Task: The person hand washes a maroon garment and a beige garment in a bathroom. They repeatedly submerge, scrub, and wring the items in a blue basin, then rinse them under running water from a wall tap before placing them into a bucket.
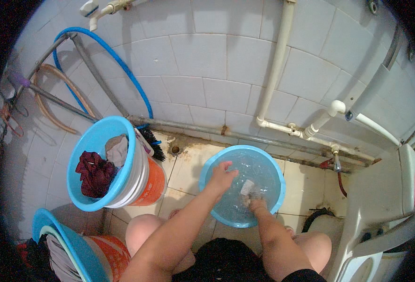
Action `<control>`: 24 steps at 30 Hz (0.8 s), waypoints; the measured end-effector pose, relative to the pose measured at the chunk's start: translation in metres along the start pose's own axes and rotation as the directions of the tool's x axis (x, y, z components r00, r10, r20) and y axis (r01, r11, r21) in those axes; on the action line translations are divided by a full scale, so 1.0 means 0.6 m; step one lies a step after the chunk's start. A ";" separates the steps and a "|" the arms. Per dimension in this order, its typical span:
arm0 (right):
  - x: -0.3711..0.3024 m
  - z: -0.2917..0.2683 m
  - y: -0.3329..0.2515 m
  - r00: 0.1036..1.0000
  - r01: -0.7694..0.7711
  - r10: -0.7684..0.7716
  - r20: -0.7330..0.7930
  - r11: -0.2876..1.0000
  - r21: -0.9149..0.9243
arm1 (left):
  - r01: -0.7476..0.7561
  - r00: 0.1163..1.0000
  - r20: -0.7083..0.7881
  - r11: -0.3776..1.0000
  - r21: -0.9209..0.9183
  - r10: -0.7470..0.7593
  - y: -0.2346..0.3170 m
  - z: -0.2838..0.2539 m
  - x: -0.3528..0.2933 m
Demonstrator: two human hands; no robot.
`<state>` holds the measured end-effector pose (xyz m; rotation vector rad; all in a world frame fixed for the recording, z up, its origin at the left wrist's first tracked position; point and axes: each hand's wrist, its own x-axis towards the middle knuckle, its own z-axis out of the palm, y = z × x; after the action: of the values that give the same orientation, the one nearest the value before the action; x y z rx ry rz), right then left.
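A light blue basin [279,176] of water stands on the tiled floor before me. My left hand [224,177] hovers over the basin's left part, its fingers apart and nothing in them. In the water at the near right is my right hand [256,203], with its fingers blurred by the rippling surface. Right by those fingers lies a small whitish piece [247,187], perhaps cloth. Whether the right hand grips it or only touches it, I cannot tell.
To the left, a light blue basin [78,197] with dark red cloth [94,175] and grey cloth [117,150] rests on a bucket [149,181]. Another blue basin [83,249] holds clothes nearer me. A white plastic appliance [381,202] stands at right. Pipes [275,61] line the wall.
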<state>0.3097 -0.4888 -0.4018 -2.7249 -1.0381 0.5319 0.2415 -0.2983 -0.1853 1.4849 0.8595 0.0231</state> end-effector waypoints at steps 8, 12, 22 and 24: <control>0.008 -0.249 -0.087 0.994 -0.109 0.076 0.083 0.831 0.546 | 0.189 0.982 0.049 0.936 -0.298 -0.183 0.022 0.016 -0.005; -0.047 -0.397 -0.167 0.940 0.281 -0.219 -0.261 0.932 0.230 | 0.219 0.976 0.095 0.913 -0.343 -0.198 0.058 0.015 -0.022; -0.182 -0.512 -0.277 0.673 0.659 -0.555 -0.489 0.750 0.055 | 0.357 0.783 0.550 0.515 -0.779 0.290 0.139 -0.017 -0.082; -0.183 -0.510 -0.286 0.667 0.661 -0.537 -0.517 0.746 0.078 | 0.334 0.805 0.532 0.539 -0.773 0.263 0.161 -0.022 -0.103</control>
<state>0.2487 -0.4469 -0.0419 -1.9316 -1.4932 -0.1045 0.2373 -0.3050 -0.0702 0.4407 0.2352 -0.0565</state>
